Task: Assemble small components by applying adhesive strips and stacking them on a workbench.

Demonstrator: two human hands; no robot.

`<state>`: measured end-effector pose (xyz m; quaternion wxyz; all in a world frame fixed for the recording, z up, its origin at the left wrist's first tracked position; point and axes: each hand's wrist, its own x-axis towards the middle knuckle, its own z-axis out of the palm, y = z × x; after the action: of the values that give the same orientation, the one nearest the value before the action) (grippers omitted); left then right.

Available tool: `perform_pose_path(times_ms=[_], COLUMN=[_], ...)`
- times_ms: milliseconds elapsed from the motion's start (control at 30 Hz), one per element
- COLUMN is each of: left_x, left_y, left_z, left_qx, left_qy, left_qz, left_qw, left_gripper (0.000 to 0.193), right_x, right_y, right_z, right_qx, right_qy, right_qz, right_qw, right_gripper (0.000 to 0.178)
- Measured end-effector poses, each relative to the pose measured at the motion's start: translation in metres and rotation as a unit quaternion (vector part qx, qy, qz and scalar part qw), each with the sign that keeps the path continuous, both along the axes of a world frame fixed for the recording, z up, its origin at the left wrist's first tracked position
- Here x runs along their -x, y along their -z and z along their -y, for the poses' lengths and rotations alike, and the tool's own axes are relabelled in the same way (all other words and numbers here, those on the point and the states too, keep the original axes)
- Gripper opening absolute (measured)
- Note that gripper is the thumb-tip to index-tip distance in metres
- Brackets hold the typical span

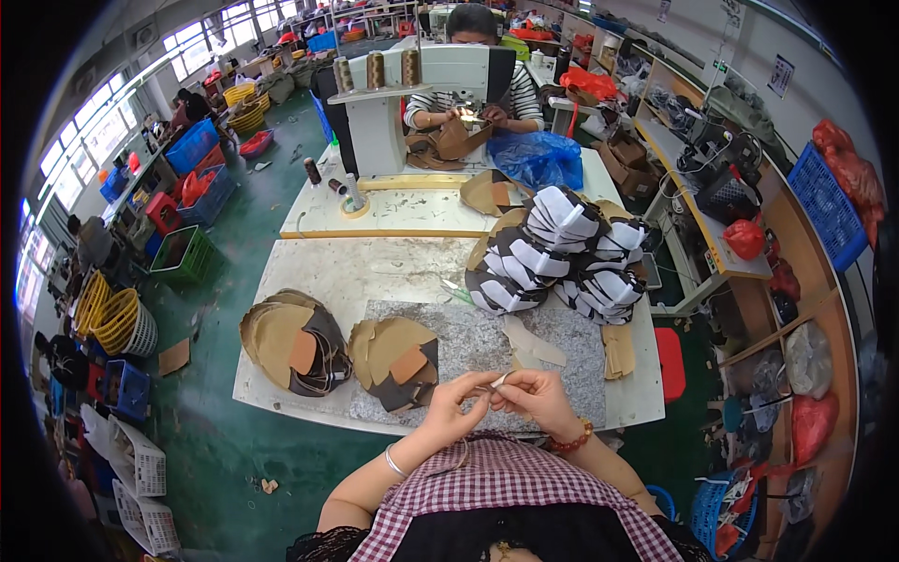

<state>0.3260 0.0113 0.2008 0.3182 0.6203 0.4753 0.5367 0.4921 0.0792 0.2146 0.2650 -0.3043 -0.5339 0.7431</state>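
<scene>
At the near edge of the table, my left hand point(458, 405) and my right hand point(540, 403) meet with fingers pinched. Between their fingertips is a small pale strip point(502, 378); its exact kind is too small to make out. Just beyond lies a white, irregular cut piece point(536, 344) on a speckled grey board point(468, 330). Left of my hands are a tan-and-dark shoe upper piece point(386, 348) with an orange-brown patch and a thicker stack of similar pieces point(272, 337). Bundled black-and-white pieces point(510, 272) are heaped at the far right of the table.
Small tan pieces point(618, 352) lie at the table's right side. Across from me, a person works at a sewing machine point(373, 131) with thread cones point(410, 67); a blue plastic bag point(538, 159) lies beside it. A red stool point(669, 363) stands right, a green crate point(184, 254) left.
</scene>
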Motion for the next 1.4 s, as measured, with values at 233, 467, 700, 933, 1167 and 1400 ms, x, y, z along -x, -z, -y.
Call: perform_pose_path(times_ms=[233, 467, 700, 933, 1167, 1400], left_x=[0.0, 0.012, 0.018, 0.021, 0.026, 0.022], left_y=[0.009, 0.011, 0.005, 0.024, 0.049, 0.049], left_z=[-0.002, 0.003, 0.003, -0.001, -0.005, -0.01], left_qx=[0.091, 0.069, 0.175, 0.134, 0.184, 0.231], left_qy=[-0.048, 0.003, -0.026, 0.038, 0.054, -0.037], left_qz=[0.069, 0.031, 0.042, 0.124, 0.191, 0.305], left_qw=[0.992, 0.997, 0.983, 0.982, 0.963, 0.923], left_gripper=[0.017, 0.023, 0.024, 0.033, 0.023, 0.011], right_x=[0.005, 0.01, 0.016, 0.021, 0.02, 0.015], right_y=[0.011, 0.015, 0.01, 0.014, 0.026, 0.035], right_z=[0.003, 0.009, 0.005, 0.003, 0.001, 0.001], right_qx=[-0.099, -0.066, -0.077, -0.098, -0.065, -0.2], right_qy=[-0.001, 0.003, -0.029, 0.013, -0.013, -0.001], right_qz=[0.037, 0.009, 0.041, 0.094, 0.047, 0.129], right_qw=[0.994, 0.998, 0.996, 0.991, 0.997, 0.971], right_gripper=[0.017, 0.017, 0.018, 0.017, 0.019, 0.016])
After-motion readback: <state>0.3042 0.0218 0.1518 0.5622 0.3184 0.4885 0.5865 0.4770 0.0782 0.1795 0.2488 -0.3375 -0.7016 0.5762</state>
